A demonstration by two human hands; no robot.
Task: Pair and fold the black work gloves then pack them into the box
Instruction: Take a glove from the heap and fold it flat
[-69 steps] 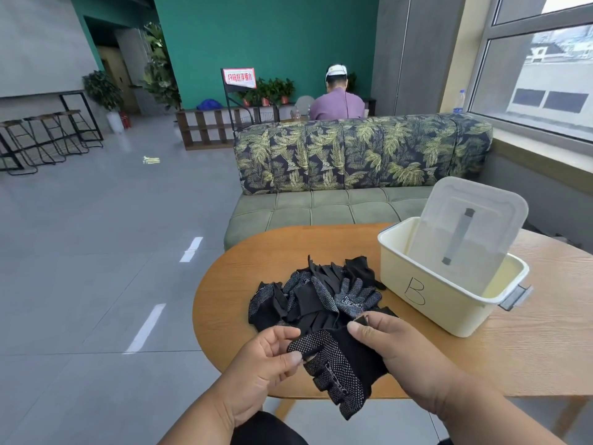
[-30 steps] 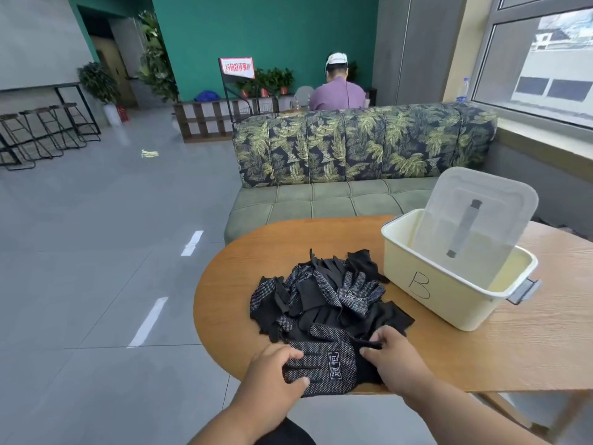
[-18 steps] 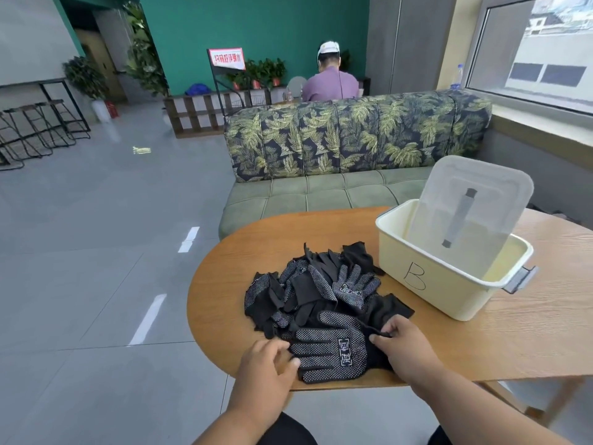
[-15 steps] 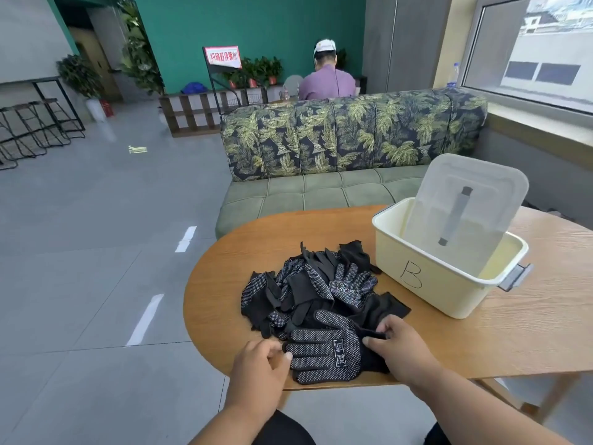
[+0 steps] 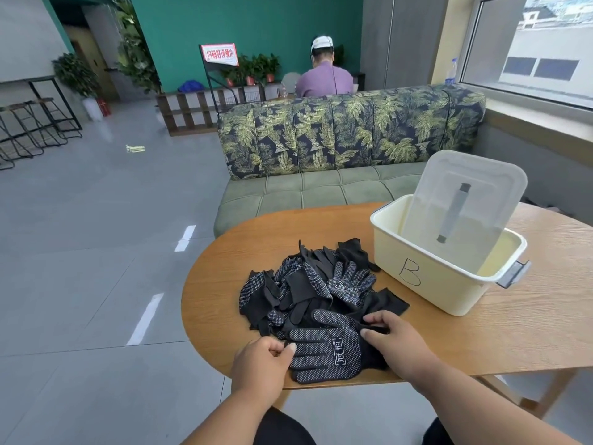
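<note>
A black dotted work glove (image 5: 324,348) lies flat, palm side up, at the table's near edge, seemingly on top of another black glove. My left hand (image 5: 260,364) pinches its fingertip end with curled fingers and thumb. My right hand (image 5: 396,343) grips the cuff end, fingers curled over the black fabric. Behind them a loose pile of black gloves (image 5: 308,284) lies on the wooden table (image 5: 513,332). To the right stands the cream box (image 5: 426,284), marked "B", with its clear lid (image 5: 462,203) leaning upright inside it.
The table's rounded front edge runs just under the flat glove. A leaf-patterned sofa (image 5: 349,139) stands behind the table, and a person sits beyond it with their back turned. Grey floor lies open to the left.
The glove that I held up over the table's edge now lies flat on the table. My hands moved apart to its two ends and smoothed it.
</note>
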